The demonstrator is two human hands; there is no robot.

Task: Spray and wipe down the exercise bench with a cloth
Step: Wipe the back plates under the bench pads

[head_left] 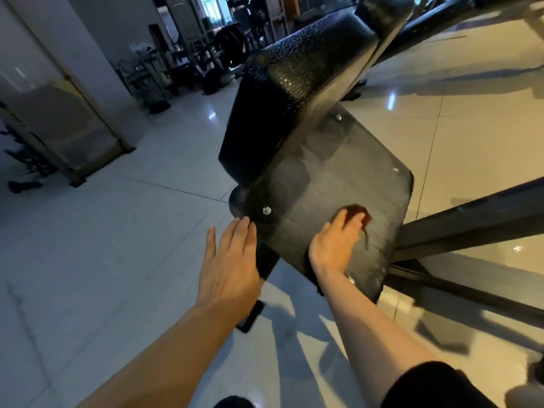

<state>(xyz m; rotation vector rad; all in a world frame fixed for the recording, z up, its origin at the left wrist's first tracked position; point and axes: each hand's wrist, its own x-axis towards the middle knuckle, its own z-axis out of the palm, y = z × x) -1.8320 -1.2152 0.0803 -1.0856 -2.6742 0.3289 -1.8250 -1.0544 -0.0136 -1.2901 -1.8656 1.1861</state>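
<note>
The left hand (232,254) lies flat with straight fingers at the near edge of the exercise bench (321,184). The right hand (335,242) presses a dark cloth (360,214) onto the flat panel; overlapping strokes with steady pressure toward the padded part beyond would likely serve best.

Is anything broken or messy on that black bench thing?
Maybe a little. The flat black board looks rough and chipped along its right edge. Otherwise nothing is spilled: the right hand presses a brown cloth on it, and the left hand is open.
</note>
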